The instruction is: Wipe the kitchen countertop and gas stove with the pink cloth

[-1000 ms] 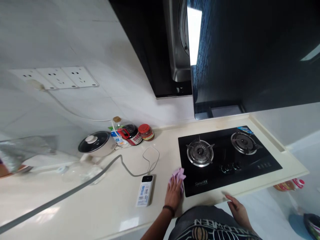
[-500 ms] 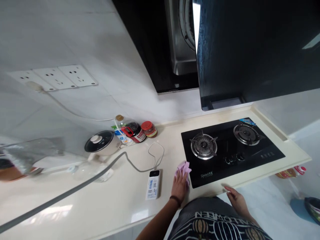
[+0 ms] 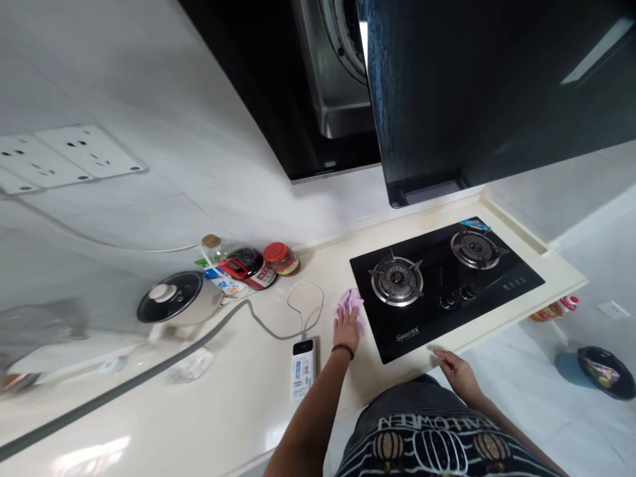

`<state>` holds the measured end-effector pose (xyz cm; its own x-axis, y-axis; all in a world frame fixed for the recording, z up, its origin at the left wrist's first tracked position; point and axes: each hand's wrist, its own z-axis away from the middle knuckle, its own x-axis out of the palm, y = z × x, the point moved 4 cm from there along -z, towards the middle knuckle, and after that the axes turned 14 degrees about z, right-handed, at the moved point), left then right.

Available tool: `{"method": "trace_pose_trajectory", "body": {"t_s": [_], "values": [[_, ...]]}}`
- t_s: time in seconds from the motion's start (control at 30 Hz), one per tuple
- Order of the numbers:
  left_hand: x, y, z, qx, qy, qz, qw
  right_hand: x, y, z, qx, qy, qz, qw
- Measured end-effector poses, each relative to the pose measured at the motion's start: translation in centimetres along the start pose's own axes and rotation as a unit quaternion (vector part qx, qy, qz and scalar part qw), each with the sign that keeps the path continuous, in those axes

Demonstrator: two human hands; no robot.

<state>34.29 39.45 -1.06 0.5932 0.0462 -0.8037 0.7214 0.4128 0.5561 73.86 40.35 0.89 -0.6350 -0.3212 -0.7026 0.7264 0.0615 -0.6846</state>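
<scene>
My left hand [image 3: 346,330] presses a crumpled pink cloth [image 3: 352,303] against the cream countertop [image 3: 318,430], with the fingers laid over it. The cloth lies just left of the black gas stove [image 3: 432,298]. My right hand [image 3: 458,375] is at the counter's front edge below the stove, its fingers loosely bent and apart, with nothing in it. To the left of my left forearm lies a white power bank [image 3: 302,374] with a dark end and a cable.
A lidded pot [image 3: 173,298], a dark bottle with a red handle [image 3: 251,266] and a red-lidded jar [image 3: 281,258] stand along the wall. A grey cable [image 3: 149,379] crosses the counter. The black range hood [image 3: 497,99] hangs overhead. A bin [image 3: 596,372] stands on the floor.
My left hand has slid the cloth away from me, up along the stove's left edge, and the arm reaches further out. My right hand stays near the counter edge. The view has turned right.
</scene>
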Motion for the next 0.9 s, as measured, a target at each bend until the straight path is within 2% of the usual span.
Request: {"method": "trace_pose_trajectory", "body": {"t_s": [0.1, 0.23, 0.33, 0.43, 0.6, 0.7, 0.8, 0.9], "values": [[-1.0, -0.1, -2.6, -0.016, 0.006, 0.000, 1.000, -0.1, 0.3, 0.9, 0.005, 0.014, 0.001, 1.000], [-0.8, 0.1, -2.3, -0.022, 0.001, -0.002, 1.000, 0.0, 1.2, 2.8, 0.031, 0.031, 0.000, 0.999], [0.3, 0.3, -0.1, -0.001, -0.013, -0.002, 1.000, 0.4, 1.7, 4.1, 0.057, 0.036, -0.002, 0.998], [2.2, -0.2, 3.4, 0.047, -0.031, -0.002, 0.998, 0.8, 1.8, 4.5, 0.061, 0.033, -0.004, 0.998], [6.4, -2.1, 10.6, 0.129, -0.011, -0.034, 0.991, 0.6, 1.4, 2.8, 0.026, 0.023, -0.008, 0.999], [8.2, -3.0, 13.8, 0.147, 0.003, -0.056, 0.988, 0.2, 1.2, 1.3, 0.010, 0.018, -0.007, 1.000], [8.4, -3.0, 14.6, 0.134, 0.012, -0.059, 0.989, -0.2, 1.2, 0.5, -0.006, 0.015, -0.011, 1.000], [6.5, -1.6, 12.1, 0.100, 0.004, -0.040, 0.994, -0.9, 1.7, 0.7, -0.016, 0.012, -0.010, 1.000]]}}
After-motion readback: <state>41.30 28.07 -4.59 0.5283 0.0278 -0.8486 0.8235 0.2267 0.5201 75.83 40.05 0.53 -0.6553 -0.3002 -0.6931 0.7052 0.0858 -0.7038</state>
